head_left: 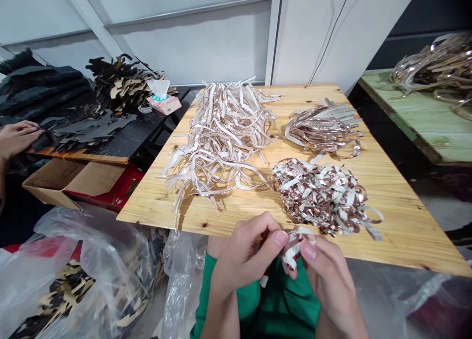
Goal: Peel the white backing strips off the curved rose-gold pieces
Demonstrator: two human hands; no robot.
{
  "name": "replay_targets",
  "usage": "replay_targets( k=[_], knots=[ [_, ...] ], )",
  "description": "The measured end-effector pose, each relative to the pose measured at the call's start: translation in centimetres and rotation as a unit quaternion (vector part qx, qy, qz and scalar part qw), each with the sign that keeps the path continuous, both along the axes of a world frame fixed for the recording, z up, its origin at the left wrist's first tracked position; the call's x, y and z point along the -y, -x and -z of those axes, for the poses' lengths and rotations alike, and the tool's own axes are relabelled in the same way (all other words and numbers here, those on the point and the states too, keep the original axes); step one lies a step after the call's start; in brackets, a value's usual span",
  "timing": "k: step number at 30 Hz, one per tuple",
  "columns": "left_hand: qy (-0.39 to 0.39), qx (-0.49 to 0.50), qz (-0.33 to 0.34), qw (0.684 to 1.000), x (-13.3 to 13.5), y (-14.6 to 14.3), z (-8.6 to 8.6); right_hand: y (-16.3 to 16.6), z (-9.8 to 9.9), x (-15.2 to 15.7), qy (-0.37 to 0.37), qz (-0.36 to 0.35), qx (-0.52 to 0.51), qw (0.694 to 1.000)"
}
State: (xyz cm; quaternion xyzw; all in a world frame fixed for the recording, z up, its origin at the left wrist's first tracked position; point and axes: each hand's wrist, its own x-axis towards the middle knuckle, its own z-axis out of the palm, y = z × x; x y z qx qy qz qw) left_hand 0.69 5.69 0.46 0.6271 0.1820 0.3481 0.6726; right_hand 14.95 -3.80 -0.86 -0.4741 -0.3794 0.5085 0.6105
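Just off the table's front edge, my left hand and my right hand pinch a small curled strip, white on one side and shiny rose-coloured on the other. Both thumbs press on it; the fingers behind are partly hidden. Right beyond my hands lies a heap of short curled rose and white strips. Behind that heap sits a bundle of long shiny strips. A wide, loose pile of long white and rose strips covers the table's left part.
The wooden table ends close to my lap. At left, another person's hand rests by dark pieces on a black table, with a tissue box. Below are a cardboard box and plastic bags. A green table stands right.
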Motion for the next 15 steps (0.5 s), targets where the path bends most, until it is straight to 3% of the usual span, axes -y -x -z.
replay_targets(
  k=[10, 15],
  knots=[
    [-0.02, -0.04, -0.004, 0.999, -0.25, 0.2, 0.14, 0.02, -0.6, -0.14, 0.026, -0.009, 0.016, 0.999],
    [-0.05, -0.088, -0.025, 0.995, -0.32, 0.44, -0.08, -0.82, 0.0, -0.5, -0.024, 0.009, 0.006, 1.0]
  ],
)
